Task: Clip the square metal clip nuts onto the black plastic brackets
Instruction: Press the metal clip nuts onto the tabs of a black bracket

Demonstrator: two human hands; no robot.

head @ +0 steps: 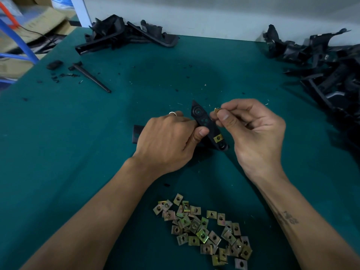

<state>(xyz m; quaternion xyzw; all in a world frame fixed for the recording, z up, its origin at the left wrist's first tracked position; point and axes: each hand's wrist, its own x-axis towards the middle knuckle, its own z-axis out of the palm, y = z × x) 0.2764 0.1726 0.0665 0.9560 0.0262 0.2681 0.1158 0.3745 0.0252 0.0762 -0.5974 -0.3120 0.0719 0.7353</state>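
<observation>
Black plastic forms the bracket (206,125), a long flat strip with a pointed far end, a moulded ring near that tip and a few small holes along its middle. It is held at the centre of the scene, tilted, just above a green cloth table (78,152). One square brass-coloured metal clip (218,138) already sits on the bracket near its lower, nearer end, beside a round hole.

The left hand (167,139) is wrapped around the bracket's left side, thumb pressed onto its face; a ring (173,113) shows on one finger. The right hand (255,129) pinches a second small clip (216,110) between thumb and fingertips, just right of the bracket's far half, very close to its edge; whether they touch cannot be told.

Near the viewer, a loose heap of clips (204,228) lies straight on the cloth, each a small yellowish square with a hole in the middle. No box or tray holds them.

Far left, a pile of black plastic parts (124,34) rests against a pale wall (214,14). A larger pile of parts (321,63) fills the far right. A dark pointed tool (91,77) and black crumbs lie at the left.
</observation>
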